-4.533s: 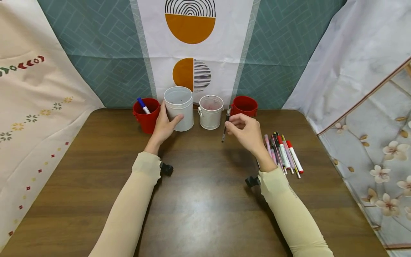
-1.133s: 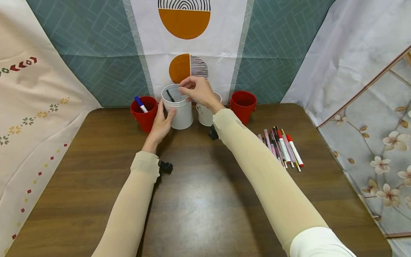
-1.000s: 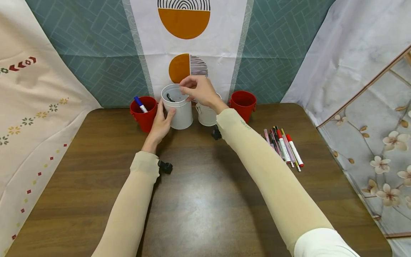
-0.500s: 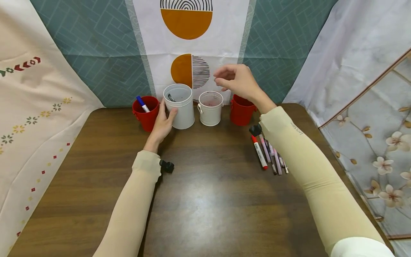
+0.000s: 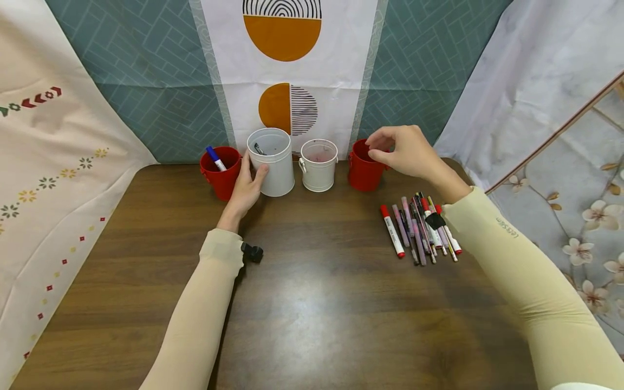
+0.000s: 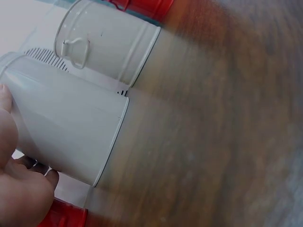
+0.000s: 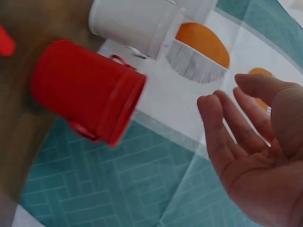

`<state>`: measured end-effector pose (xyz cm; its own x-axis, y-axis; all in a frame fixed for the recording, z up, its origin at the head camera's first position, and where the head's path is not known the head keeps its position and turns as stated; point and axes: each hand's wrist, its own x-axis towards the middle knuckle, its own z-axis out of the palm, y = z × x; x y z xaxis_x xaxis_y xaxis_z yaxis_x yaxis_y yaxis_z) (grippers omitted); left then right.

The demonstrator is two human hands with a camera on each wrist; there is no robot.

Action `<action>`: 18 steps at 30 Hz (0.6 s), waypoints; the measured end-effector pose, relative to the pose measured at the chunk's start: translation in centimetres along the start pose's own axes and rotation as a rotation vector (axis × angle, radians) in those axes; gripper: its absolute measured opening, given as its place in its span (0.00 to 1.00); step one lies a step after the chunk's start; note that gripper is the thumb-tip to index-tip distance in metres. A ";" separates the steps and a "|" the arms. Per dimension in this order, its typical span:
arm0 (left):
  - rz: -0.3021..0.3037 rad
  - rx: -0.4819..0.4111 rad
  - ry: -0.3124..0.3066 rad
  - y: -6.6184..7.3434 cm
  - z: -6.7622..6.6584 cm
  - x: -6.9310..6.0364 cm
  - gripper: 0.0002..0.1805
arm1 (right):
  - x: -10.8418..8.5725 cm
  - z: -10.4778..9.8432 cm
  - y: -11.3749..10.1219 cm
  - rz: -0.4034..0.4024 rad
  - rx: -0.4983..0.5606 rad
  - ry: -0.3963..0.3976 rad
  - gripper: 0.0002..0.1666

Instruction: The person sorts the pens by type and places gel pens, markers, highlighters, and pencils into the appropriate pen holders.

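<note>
Head; tall white pail [image 5: 279, 174]: dark pen [image 5: 259, 149]; left red pail [image 5: 221, 183]: blue-capped marker [image 5: 216, 158]

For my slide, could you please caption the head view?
Left hand holds the tall white canister; right hand hovers near a red bucket.

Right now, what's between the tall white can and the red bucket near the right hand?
A smaller white bucket stands there, in the head view.

"Let's Slim" on rt. sleeve [image 5: 524, 284]
</note>
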<state>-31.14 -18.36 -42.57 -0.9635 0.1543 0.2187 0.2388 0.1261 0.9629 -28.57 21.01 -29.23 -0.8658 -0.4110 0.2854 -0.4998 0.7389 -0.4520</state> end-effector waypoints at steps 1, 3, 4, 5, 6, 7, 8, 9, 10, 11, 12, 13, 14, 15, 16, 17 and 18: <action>0.000 0.000 0.000 0.0 0.0 0.0 0.46 | -0.6 0.2 0.3 0.005 -0.007 -0.005 0.13; -0.002 0.002 0.001 0.0 0.0 0.0 0.46 | -1.7 0.6 0.8 0.021 -0.016 -0.019 0.13; -0.002 0.003 0.001 0.0 0.0 0.0 0.46 | -2.3 0.8 0.9 0.032 -0.016 -0.027 0.13; 0.000 0.002 0.000 0.0 0.0 -0.1 0.46 | -2.9 1.0 1.1 0.043 -0.018 -0.039 0.13; 0.002 0.001 0.000 0.0 0.0 -0.1 0.46 | -3.4 1.2 1.3 0.055 -0.020 -0.048 0.14; 0.003 0.001 0.000 0.0 0.1 -0.1 0.46 | -4.0 1.4 1.5 0.068 -0.021 -0.054 0.14; 0.004 0.002 -0.001 0.0 0.1 -0.1 0.46 | -4.5 1.6 1.8 0.080 -0.031 -0.057 0.14; 0.006 0.003 -0.002 0.0 0.1 -0.1 0.46 | -5.0 1.8 2.1 0.090 -0.041 -0.060 0.14; 0.008 0.004 -0.002 0.0 0.1 -0.1 0.46 | -5.5 2.0 2.3 0.099 -0.048 -0.065 0.15; 0.010 0.006 -0.001 0.1 0.1 -0.1 0.46 | -6.0 2.3 2.6 0.109 -0.058 -0.069 0.15; 0.013 0.008 0.001 0.1 0.1 -0.1 0.46 | -6.5 2.6 2.8 0.116 -0.067 -0.074 0.15; 0.014 0.009 0.002 0.1 0.1 -0.1 0.46 | -6.9 2.9 3.0 0.117 -0.077 -0.082 0.16; 0.016 0.010 0.004 0.1 0.1 -0.1 0.46 | -7.2 3.2 3.2 0.121 -0.086 -0.092 0.16; 0.018 0.012 0.006 0.1 0.1 -0.1 0.46 | -7.6 3.5 3.4 0.124 -0.092 -0.103 0.17; 0.018 0.013 0.008 0.1 0.1 -0.1 0.46 | -8.0 3.8 3.5 0.131 -0.097 -0.116 0.17; 0.018 0.014 0.009 0.0 0.1 -0.1 0.46 | -8.3 4.1 3.6 0.136 -0.106 -0.127 0.17; 0.016 0.015 0.009 0.0 0.1 -0.1 0.46 | -8.6 4.4 3.7 0.143 -0.111 -0.139 0.17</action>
<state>-31.06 -18.30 -42.58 -0.9607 0.1474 0.2354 0.2556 0.1380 0.9569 -23.10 24.92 -37.07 -0.9265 -0.3620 0.1030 -0.3729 0.8460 -0.3811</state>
